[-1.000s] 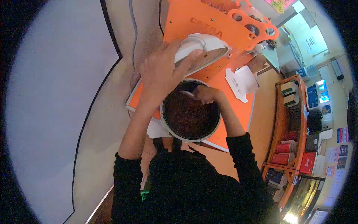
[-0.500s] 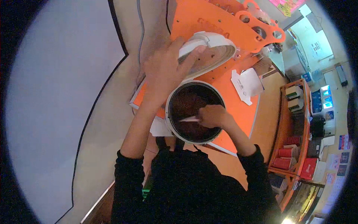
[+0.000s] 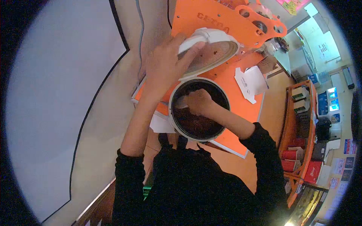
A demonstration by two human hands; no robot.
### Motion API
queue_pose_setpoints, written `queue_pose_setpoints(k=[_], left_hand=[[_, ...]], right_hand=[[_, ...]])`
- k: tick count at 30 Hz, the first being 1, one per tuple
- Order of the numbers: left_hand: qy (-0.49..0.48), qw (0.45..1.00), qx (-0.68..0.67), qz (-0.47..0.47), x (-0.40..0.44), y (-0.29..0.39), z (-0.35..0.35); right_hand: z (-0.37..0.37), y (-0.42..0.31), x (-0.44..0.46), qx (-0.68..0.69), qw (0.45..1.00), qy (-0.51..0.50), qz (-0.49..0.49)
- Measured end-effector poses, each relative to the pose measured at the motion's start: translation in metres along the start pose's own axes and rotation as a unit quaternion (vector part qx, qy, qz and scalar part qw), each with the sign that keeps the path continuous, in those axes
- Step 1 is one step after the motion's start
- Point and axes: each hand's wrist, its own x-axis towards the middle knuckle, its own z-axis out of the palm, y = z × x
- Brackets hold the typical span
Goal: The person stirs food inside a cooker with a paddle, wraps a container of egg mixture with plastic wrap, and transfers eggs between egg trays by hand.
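Note:
A round white-rimmed pot (image 3: 180, 134) stands at the front of an orange table (image 3: 233, 141), with dark brown contents inside. Its white lid (image 3: 220, 36) is tilted up behind the opening, and a few specks dot the inner face. My left hand (image 3: 166, 64) holds the lid at its left edge, the thumb over the rim. Down inside the pot, toward its left side, my right hand (image 3: 199, 102) is closed round a pale utensil (image 3: 181, 102). Most of that utensil is hidden by the fingers.
An orange panel (image 3: 196, 19) with round cutouts rises behind the lid. An open white carton (image 3: 252, 83) lies to the right on the table. Orange shelves (image 3: 283, 128) with boxes stand farther right. A grey cable (image 3: 141, 34) hangs on the wall at left.
My right hand has swept the utensil about inside the pot, first toward me, then to the left and away. My left hand keeps the lid raised. The view has shifted slightly.

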Motion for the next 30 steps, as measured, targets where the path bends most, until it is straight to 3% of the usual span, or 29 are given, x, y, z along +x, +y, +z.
queue_pose_setpoints(k=[7, 10, 13, 15, 18, 20, 21, 23, 24, 26, 30], left_hand=[[0.032, 0.998, 0.052, 0.02, -0.002, 0.003, 0.009], [0.045, 0.997, 0.055, 0.024, -0.001, 0.003, 0.004], [0.008, 0.999, 0.037, -0.033, -0.004, 0.008, 0.003], [0.0, 0.992, -0.11, -0.055, -0.004, 0.002, 0.001], [0.028, 0.98, -0.197, -0.017, -0.019, -0.015, 0.003], [0.006, 0.973, -0.224, -0.044, -0.029, -0.031, 0.002], [-0.015, 0.965, -0.253, -0.07, -0.034, -0.037, 0.003], [-0.014, 0.961, -0.263, -0.082, -0.048, -0.05, 0.013], [-0.009, 0.957, -0.273, -0.096, -0.054, -0.055, 0.016], [0.024, 0.95, -0.298, -0.089, -0.061, -0.054, 0.025], [0.088, 0.942, -0.317, -0.067, -0.066, -0.049, 0.038]], right_hand=[[0.008, 0.011, -0.019, 0.055, 0.995, 0.021, 0.076], [-0.011, 0.01, -0.042, 0.009, 0.998, -0.021, 0.063], [0.022, 0.012, -0.066, 0.013, 0.999, -0.024, 0.033], [0.026, 0.021, -0.077, -0.008, 0.999, -0.012, 0.035], [0.001, 0.029, -0.083, -0.02, 0.997, -0.052, 0.046], [0.002, 0.038, -0.074, -0.086, 0.99, 0.076, 0.087], [0.007, 0.041, -0.063, -0.084, 0.99, 0.076, 0.089], [0.028, 0.049, -0.032, -0.248, 0.945, 0.194, 0.091], [0.039, 0.055, -0.023, -0.247, 0.946, 0.193, 0.089], [0.052, 0.064, -0.008, -0.142, 0.982, 0.122, -0.006], [0.021, 0.062, -0.011, -0.098, 0.994, 0.034, 0.027]])
